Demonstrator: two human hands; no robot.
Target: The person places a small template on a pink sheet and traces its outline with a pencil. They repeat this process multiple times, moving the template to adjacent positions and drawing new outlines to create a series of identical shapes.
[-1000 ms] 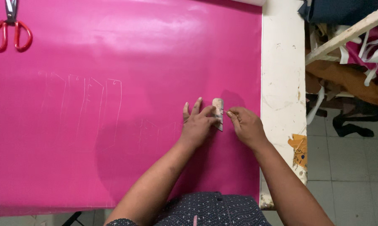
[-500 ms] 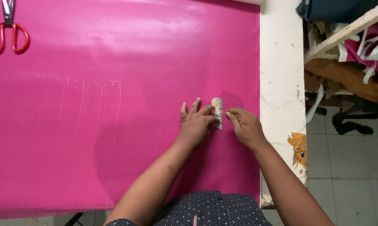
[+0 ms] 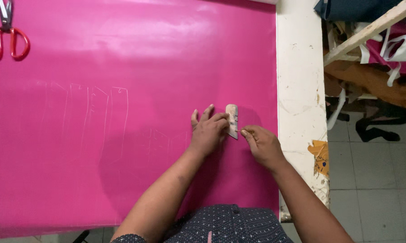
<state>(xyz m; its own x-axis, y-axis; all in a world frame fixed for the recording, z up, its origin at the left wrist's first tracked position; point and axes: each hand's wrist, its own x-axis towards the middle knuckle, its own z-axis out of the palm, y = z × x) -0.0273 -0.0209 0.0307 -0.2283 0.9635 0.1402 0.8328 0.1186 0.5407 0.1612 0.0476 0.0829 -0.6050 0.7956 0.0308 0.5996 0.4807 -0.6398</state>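
Pink sheet [image 3: 122, 67] covers nearly the whole table [image 3: 299, 90], lying flat and glossy, and only a white strip of tabletop shows along its right edge. We note faint pale outlines [image 3: 95, 117] drawn on the sheet, a row of narrow upright shapes left of centre, with fainter ones nearer the hands.

Beyond the table's right edge we see a grey tiled floor [image 3: 374, 180] and a heap of cloth and straps [image 3: 374, 76] under a slanted wooden bar [image 3: 369, 31]. A torn orange scrap [image 3: 320, 155] clings to the table's edge.

Red-handled scissors [image 3: 7, 36] lie on the sheet at the far left corner, well apart from the hands.

The left hand [image 3: 208, 132] rests palm down on the sheet, fingers spread and slightly curled, its fingertips pressing the left side of a small template [image 3: 232, 121]. It pins the piece rather than grasping it.

The right hand [image 3: 262, 145] sits just beside the template's lower right edge, its fingers pinched together at the tip. We cannot tell what, if anything, is held in that pinch; it is too small to make out.

The template is a narrow, pale piece with a rounded top, lying flat on the sheet near its right edge, between the two hands.
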